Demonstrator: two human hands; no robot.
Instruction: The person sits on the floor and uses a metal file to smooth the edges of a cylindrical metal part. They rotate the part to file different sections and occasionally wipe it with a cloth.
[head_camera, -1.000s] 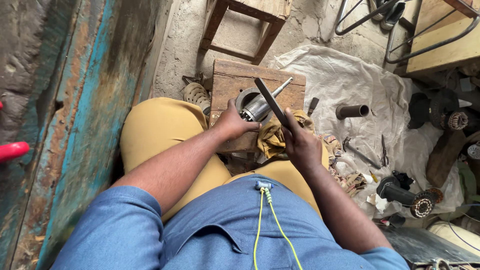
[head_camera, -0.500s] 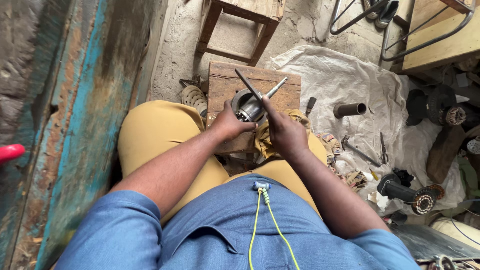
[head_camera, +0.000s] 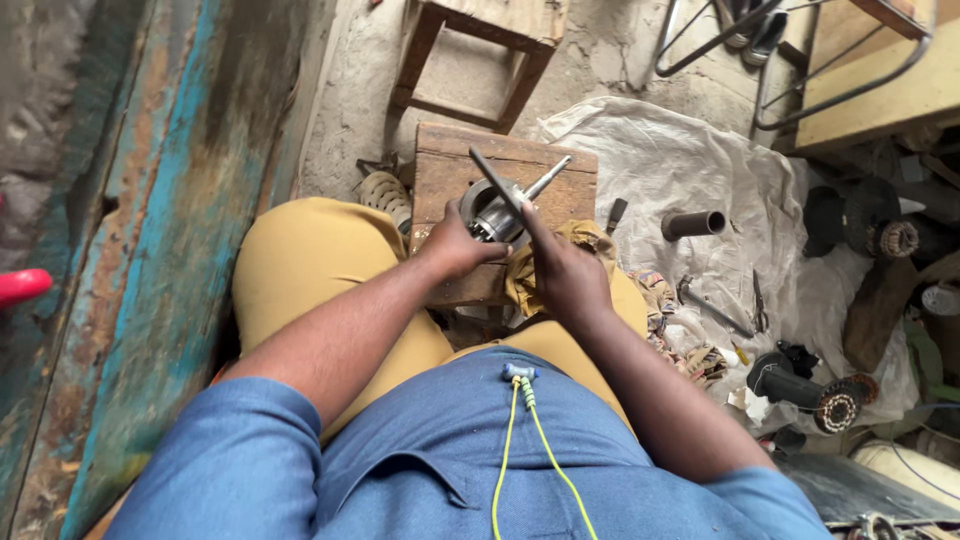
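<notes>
My left hand (head_camera: 455, 245) is wrapped around the round metal motor housing (head_camera: 490, 210) sitting on the wooden block (head_camera: 510, 165). Right hand (head_camera: 565, 275) is closed on a flat file (head_camera: 497, 183) poking into it. Housing looks heavy, rigid and greasy (probably slippery), so I'd hold it by the outer rim.

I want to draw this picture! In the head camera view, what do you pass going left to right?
Blue painted wall → left hand → round metal part → right hand → dark pipe piece → black tool with coil end.
</notes>
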